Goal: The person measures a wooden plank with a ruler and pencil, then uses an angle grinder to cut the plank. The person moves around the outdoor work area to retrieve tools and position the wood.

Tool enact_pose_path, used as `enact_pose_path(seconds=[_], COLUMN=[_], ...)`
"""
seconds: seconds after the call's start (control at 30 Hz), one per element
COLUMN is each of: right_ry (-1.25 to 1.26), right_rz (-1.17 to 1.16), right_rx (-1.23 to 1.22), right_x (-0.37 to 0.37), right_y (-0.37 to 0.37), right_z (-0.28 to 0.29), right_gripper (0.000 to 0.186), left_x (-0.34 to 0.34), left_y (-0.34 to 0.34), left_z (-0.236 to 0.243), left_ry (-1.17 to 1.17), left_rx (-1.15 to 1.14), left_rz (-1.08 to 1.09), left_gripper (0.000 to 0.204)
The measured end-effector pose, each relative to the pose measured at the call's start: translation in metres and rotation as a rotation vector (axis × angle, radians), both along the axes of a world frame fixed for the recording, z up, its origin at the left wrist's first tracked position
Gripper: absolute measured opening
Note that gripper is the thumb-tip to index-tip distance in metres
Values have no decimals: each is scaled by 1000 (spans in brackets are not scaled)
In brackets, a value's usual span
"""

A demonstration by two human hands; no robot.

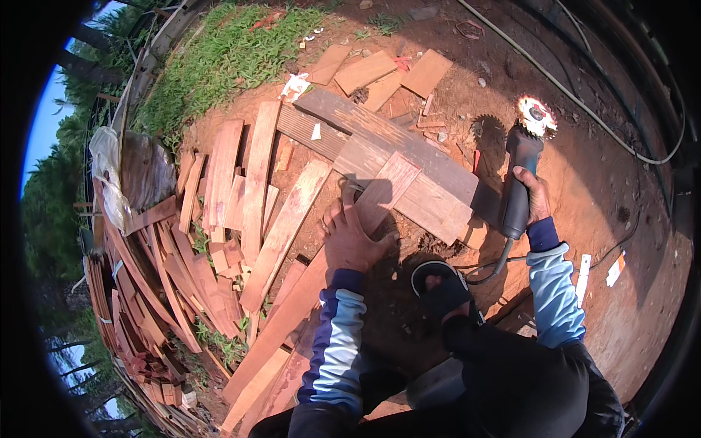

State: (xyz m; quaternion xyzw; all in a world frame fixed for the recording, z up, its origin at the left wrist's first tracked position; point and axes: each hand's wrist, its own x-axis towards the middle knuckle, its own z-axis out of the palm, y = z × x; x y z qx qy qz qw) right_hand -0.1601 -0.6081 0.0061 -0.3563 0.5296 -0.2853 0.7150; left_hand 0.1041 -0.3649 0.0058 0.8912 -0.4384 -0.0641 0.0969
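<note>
My left hand [354, 241] grips a long reddish wooden plank [391, 182], fingers over one edge and thumb at the other, with the plank's far end lying across weathered wide boards [420, 160]. My right hand [533, 191] holds a black angle grinder [516, 208] by its body, at the right. A toothed disc [539, 117] at its top shines in sunlight, and its cord trails down from the lower end. My sandalled foot [445, 292] is between my hands, below the boards.
Many loose planks [259, 182] and offcuts lie on the left, with smaller pieces [427, 73] beyond. A plastic sheet [109, 175] sits at far left beside grass [219, 51] and trees. A hose [540, 73] and cables cross the dirt on the right.
</note>
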Motion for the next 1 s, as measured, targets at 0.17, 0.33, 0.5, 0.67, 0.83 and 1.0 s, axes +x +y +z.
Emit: enact_pose_path(seconds=[0.17, 0.33, 0.5, 0.67, 0.83, 1.0], right_ry=[49, 131, 414, -535, -504, -514], right_rz=[-9, -45, -81, -42, -51, -143], right_rx=[-147, -297, -616, -1, 48, 120], right_x=[15, 23, 27, 10, 17, 3], right_y=[38, 70, 89, 59, 64, 64], right_z=[36, 47, 53, 45, 57, 46], right_gripper=[43, 40, 52, 57, 65, 64], left_x=[-81, -142, -140, -137, -141, -157], left_y=[-42, -86, -86, -79, -73, -77], left_z=[15, 58, 48, 66, 56, 50], left_ry=[777, 1459, 1741, 1920, 1872, 1870], left_rx=[-519, -258, -564, -426, -388, -367], left_rz=[-135, -92, -173, -126, -85, -71], left_gripper=[89, 126, 89, 56, 51, 48])
